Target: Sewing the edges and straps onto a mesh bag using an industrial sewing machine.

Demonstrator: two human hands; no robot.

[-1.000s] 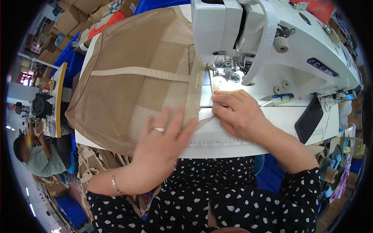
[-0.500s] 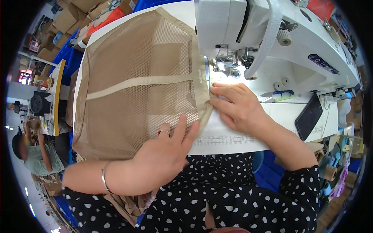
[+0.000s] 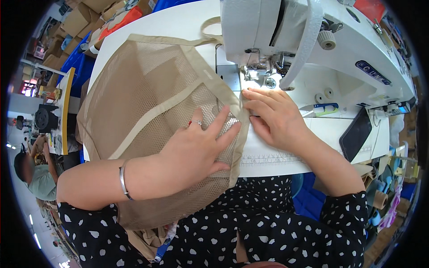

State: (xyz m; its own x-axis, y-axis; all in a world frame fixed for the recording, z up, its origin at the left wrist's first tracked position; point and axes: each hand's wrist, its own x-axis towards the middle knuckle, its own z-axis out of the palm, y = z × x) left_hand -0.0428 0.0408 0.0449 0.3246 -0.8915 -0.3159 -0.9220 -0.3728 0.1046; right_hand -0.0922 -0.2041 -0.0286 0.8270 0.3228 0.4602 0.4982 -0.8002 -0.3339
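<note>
Tan mesh (image 3: 116, 98), paler binding (image 3: 219, 89), pale strap (image 3: 152, 115) slanting across; spread on table (image 3: 178, 22), left of machine (image 3: 250, 27), lower part overhanging front edge.

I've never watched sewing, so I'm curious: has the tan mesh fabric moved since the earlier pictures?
Yes: against the sewing machine, the tan mesh fabric has turned and slid toward the front of the white table.

Mesh bag (image 3: 156, 89): partly covered by the left forearm (image 3: 145, 176) at the front edge of the sewing table (image 3: 176, 22).
Strap loop (image 3: 203, 28): its right end is hidden behind the sewing machine (image 3: 250, 31).
Machine top: cut off by the view's upper edge.
Right hand (image 3: 278, 117): its grip on the binding (image 3: 241, 135) cannot be made out.
Ruler marks (image 3: 277, 160): too small to be read.
Co-worker (image 3: 42, 183): face blurred.
</note>
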